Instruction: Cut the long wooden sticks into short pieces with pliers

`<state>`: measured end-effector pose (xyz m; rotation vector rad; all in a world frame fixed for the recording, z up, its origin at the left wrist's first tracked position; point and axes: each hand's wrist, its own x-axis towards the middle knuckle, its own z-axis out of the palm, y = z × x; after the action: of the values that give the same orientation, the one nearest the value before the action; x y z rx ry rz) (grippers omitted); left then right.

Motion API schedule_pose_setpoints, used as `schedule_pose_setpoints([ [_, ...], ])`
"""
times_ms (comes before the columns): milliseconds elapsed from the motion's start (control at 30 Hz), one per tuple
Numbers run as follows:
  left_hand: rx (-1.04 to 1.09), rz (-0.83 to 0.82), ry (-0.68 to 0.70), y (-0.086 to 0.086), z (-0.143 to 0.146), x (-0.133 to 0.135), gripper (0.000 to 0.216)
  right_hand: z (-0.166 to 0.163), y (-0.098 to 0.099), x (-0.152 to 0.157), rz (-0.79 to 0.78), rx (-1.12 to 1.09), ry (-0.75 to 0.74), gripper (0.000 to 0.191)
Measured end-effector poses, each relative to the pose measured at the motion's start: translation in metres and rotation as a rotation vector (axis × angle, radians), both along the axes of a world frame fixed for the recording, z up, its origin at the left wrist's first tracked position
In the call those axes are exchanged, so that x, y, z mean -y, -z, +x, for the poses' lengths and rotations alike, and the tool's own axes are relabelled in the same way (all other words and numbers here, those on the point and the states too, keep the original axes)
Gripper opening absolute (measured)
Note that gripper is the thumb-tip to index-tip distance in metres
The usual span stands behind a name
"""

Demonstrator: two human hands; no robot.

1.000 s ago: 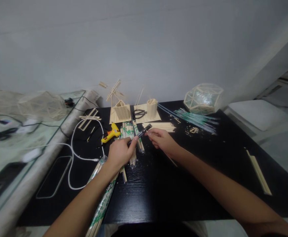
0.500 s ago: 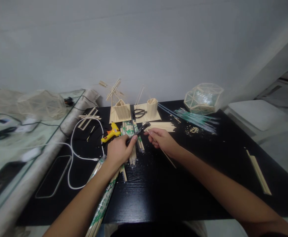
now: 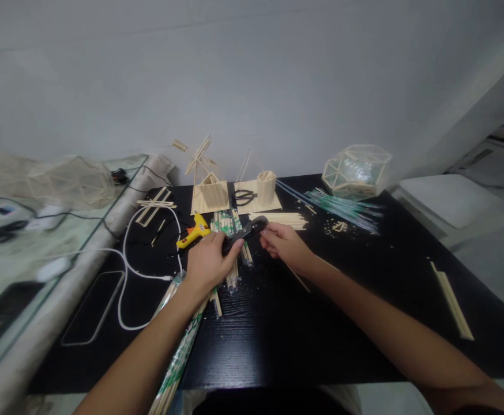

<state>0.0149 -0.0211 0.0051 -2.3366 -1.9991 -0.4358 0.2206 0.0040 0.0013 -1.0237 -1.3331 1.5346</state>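
Observation:
My left hand (image 3: 209,262) is closed round the handles of a dark cutter (image 3: 247,229), whose tip points up and to the right. My right hand (image 3: 283,243) is pinched on a thin bamboo stick (image 3: 297,278) that trails back along my wrist; its front end meets the cutter's tip. Both hands hover over a heap of bamboo sticks (image 3: 230,227) with green print on the black table (image 3: 312,323).
A yellow glue gun (image 3: 194,232) with a white cable (image 3: 126,271) lies left of my hands. Behind stand small stick models (image 3: 211,193), black scissors (image 3: 243,198), a stick cup (image 3: 266,188) and a faceted stick dome (image 3: 356,170). A stick bundle (image 3: 178,351) runs under my left arm. Loose chopsticks (image 3: 451,300) lie right.
The cutter's tip has dropped and closed in on the stick end at my right fingertips. Both hands have drawn slightly together; nothing else on the table moved.

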Motion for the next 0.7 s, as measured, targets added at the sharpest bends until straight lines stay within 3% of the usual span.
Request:
schedule_pose_setpoints([
  [400,-0.023,-0.039,-0.037,0.000,0.000,0.001,0.058,0.002,0.000,-0.003,0.014,0.088,0.025,0.027],
  [567,-0.023,-0.016,-0.053,0.001,0.000,0.000,0.059,0.019,-0.017,-0.005,0.256,0.496,-0.021,0.025],
  [700,-0.030,-0.017,-0.042,0.002,0.001,0.000,0.061,0.023,-0.026,0.001,0.470,0.714,0.162,0.019],
])
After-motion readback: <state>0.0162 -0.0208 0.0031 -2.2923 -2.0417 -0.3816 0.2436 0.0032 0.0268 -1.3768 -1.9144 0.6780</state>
